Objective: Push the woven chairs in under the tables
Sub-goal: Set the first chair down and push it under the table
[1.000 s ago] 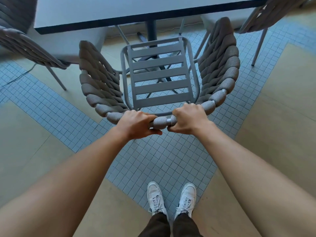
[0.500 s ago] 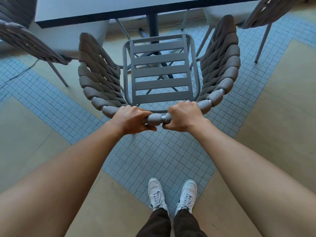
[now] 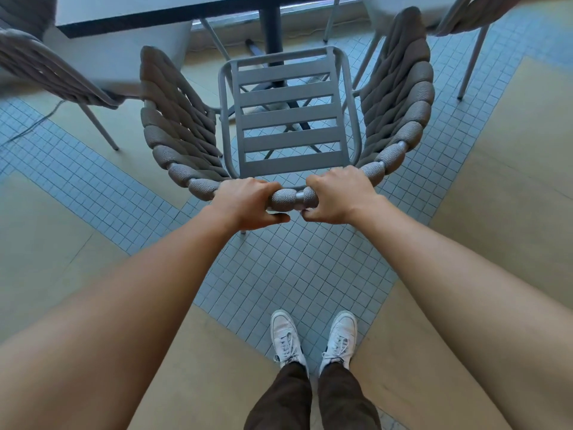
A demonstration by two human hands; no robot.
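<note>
A woven chair [image 3: 288, 119] with a grey slatted metal seat and thick braided sides stands in front of me, facing the table [image 3: 148, 10]. The front of its seat reaches the table's dark edge and the black pedestal leg [image 3: 271, 23]. My left hand [image 3: 248, 207] and my right hand [image 3: 336, 197] both grip the top rail of the chair's curved back, close together, with a short stretch of wrapped rail between them.
Another woven chair [image 3: 46, 66] stands at the left and a third [image 3: 465, 17] at the top right, both close to the table. The floor has blue tiled bands between beige panels. My white shoes [image 3: 313, 339] stand behind the chair. A thin cable [image 3: 34, 125] lies at the left.
The chair has slid forward toward the table, its seat front now nearer the pedestal leg. Both hands keep the same grip on the back rail.
</note>
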